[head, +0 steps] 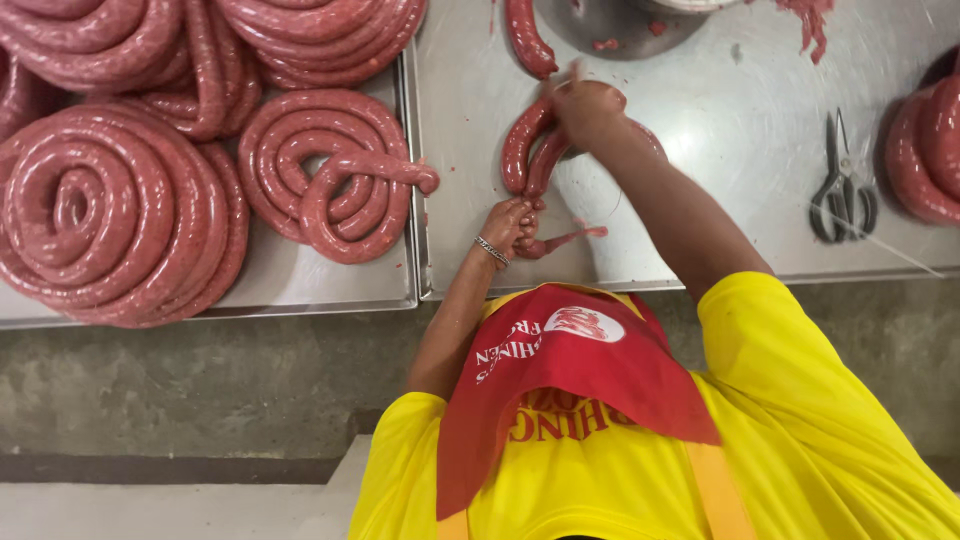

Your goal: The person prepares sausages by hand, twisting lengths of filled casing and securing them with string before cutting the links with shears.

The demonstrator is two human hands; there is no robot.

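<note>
Sausage held at both ends on the metal table

Sausage (522, 150) lies bent in a loop on the shiny table (740, 130), just past the middle of the view. Its skin is red and wet. The right hand (585, 105) is at the 12 o'clock end of the loop. Its fingers are bunched tight on the top of the sausage. The left hand (510, 222), with a bracelet at the wrist, is at the 6 o'clock end. Its fingers are curled shut around the sausage where it gets thin. A skinny tail (572, 237) of empty skin sticks out from this hand toward 3 o'clock.

I think this piece is being closed off at its end, with one hand holding it and the other pinching. A next move would need a firm pinch and soft pulling, because the skin looks thin and slippery.

Another sausage piece (525, 40) lies at 12 o'clock from the loop, beside a metal bowl (620, 25). Scissors (840, 190) lie at 3 o'clock, well apart from both hands. Past them, at the edge, sits one more sausage roll (925, 150). At 9 o'clock a tray (330, 290) touches the table. It holds big sausage coils (100, 210), wound round and round and packed close together.
</note>
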